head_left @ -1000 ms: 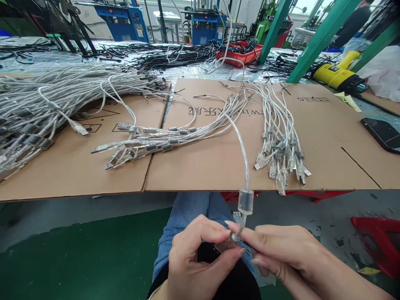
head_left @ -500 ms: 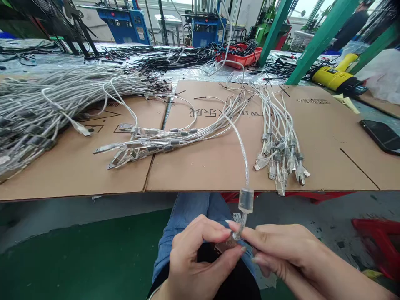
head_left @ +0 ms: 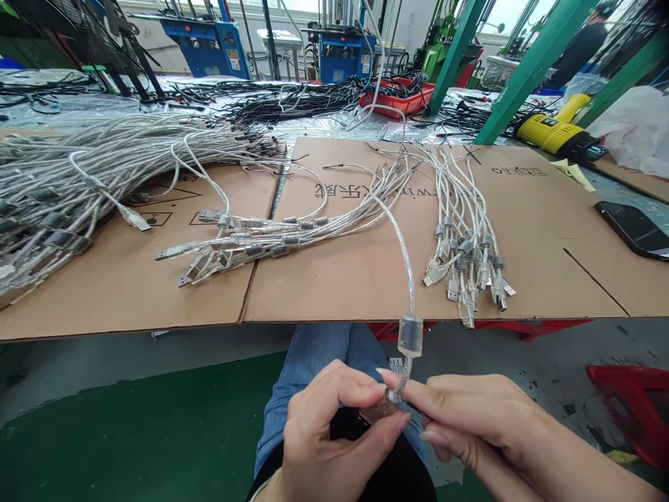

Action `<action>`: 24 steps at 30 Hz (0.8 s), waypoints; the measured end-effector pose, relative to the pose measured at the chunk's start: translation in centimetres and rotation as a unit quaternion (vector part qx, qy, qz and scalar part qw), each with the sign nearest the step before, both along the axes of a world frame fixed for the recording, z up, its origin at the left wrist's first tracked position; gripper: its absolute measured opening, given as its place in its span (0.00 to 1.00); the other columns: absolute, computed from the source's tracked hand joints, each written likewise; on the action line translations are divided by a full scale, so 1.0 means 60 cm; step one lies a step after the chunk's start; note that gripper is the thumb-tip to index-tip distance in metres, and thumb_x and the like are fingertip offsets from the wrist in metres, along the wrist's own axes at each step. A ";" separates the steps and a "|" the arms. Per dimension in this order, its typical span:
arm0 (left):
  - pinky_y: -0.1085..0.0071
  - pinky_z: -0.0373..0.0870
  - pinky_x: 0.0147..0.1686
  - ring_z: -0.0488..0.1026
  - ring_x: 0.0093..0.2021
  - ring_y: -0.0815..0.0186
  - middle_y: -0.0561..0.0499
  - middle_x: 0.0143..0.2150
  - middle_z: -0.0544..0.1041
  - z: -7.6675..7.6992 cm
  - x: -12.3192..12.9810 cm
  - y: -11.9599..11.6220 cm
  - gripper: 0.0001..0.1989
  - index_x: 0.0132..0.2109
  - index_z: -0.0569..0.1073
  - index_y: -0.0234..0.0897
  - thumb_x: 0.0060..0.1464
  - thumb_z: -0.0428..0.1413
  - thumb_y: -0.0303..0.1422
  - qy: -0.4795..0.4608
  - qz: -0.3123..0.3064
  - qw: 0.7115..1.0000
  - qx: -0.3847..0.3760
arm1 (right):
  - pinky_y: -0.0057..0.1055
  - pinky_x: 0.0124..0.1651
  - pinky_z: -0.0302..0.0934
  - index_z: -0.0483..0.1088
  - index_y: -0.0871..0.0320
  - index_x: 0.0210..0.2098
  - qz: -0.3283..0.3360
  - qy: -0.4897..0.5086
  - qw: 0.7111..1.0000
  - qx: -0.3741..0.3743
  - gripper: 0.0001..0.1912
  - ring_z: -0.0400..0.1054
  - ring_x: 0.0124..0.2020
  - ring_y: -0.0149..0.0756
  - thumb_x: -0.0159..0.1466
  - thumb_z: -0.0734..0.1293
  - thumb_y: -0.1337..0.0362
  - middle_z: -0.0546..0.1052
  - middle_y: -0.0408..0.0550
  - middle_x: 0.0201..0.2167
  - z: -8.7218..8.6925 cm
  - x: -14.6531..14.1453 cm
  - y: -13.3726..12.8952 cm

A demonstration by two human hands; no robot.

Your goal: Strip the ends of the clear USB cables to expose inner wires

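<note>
Over my lap, my left hand [head_left: 334, 425] pinches the clear plug end of a USB cable [head_left: 402, 258] between thumb and fingertips. Its grey ferrite core [head_left: 410, 336] hangs just above the fingers, in front of the cardboard's edge, and the braided clear cord runs up onto the table. My right hand [head_left: 481, 418] is closed, its index fingertip against the cord at the plug's neck. A thin dark edge shows between its fingers, too hidden to name. Other clear USB cables lie in a left bunch [head_left: 251, 244] and a right bunch [head_left: 467, 258] on the cardboard.
Flattened cardboard [head_left: 527, 279] covers the near table. A large heap of cables [head_left: 78, 181] lies at left. Behind are black wires [head_left: 293, 101], a red tray [head_left: 402, 104] and a green post [head_left: 533, 77]. A yellow heat gun [head_left: 554, 132] and a phone [head_left: 635, 229] lie at right.
The view has shifted very slightly. Both hands keep the same hold at the plug, with no clear movement.
</note>
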State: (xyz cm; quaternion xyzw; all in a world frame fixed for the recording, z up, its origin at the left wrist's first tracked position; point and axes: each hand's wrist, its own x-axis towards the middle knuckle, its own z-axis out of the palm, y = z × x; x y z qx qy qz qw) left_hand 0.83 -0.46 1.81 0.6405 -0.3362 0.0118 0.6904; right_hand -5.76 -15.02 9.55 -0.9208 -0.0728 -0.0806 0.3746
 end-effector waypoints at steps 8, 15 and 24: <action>0.78 0.72 0.23 0.71 0.22 0.72 0.55 0.22 0.74 0.009 0.002 0.001 0.11 0.29 0.72 0.37 0.38 0.64 0.20 0.086 -0.005 0.996 -0.016 | 0.22 0.22 0.64 0.72 0.56 0.35 0.009 0.004 1.000 0.009 0.15 0.69 0.16 0.32 0.60 0.56 0.75 0.76 0.44 0.19 -0.007 -0.001 -0.004; 0.82 0.70 0.21 0.69 0.20 0.75 0.54 0.19 0.73 0.025 0.002 -0.002 0.09 0.23 0.71 0.33 0.34 0.64 0.23 0.321 -0.065 0.945 0.004 | 0.23 0.20 0.59 0.70 0.57 0.30 0.032 0.038 0.999 -0.009 0.15 0.66 0.16 0.31 0.61 0.55 0.75 0.74 0.44 0.19 0.001 -0.001 -0.012; 0.83 0.62 0.18 0.64 0.17 0.78 0.56 0.16 0.68 0.031 0.003 -0.001 0.15 0.25 0.69 0.32 0.35 0.66 0.34 0.505 -0.151 0.850 -0.019 | 0.23 0.21 0.60 0.72 0.55 0.34 0.033 0.041 0.999 -0.003 0.15 0.75 0.28 0.35 0.62 0.56 0.74 0.80 0.46 0.30 -0.004 -0.002 -0.014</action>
